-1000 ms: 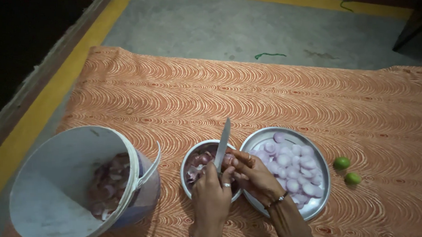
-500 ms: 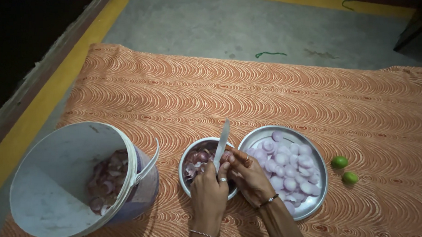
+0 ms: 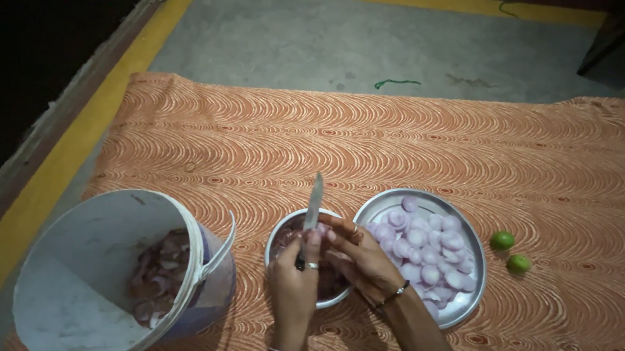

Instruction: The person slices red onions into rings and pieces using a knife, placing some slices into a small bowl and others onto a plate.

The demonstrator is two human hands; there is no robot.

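My left hand [image 3: 293, 283], with a ring on one finger, is closed on the handle of a knife [image 3: 315, 202] whose blade points up and away from me. My right hand [image 3: 360, 262] cups a small onion against the blade; my fingers mostly hide the onion. Both hands hover over a small steel bowl [image 3: 279, 237] of purplish onion pieces. Right of it, touching the bowl, lies a round steel plate [image 3: 470, 239] filled with several peeled pale purple onions [image 3: 426, 251].
A white plastic bucket [image 3: 74, 301] holding onion skins [image 3: 157, 278] leans at the left, its handle toward the bowl. Two small green limes [image 3: 502, 240] lie right of the plate. Everything rests on an orange patterned mat [image 3: 366, 139] over a concrete floor.
My hands stay over the bowl with the knife and the onion. The blade has tipped slightly more upright, and my fingers have shifted around the onion.
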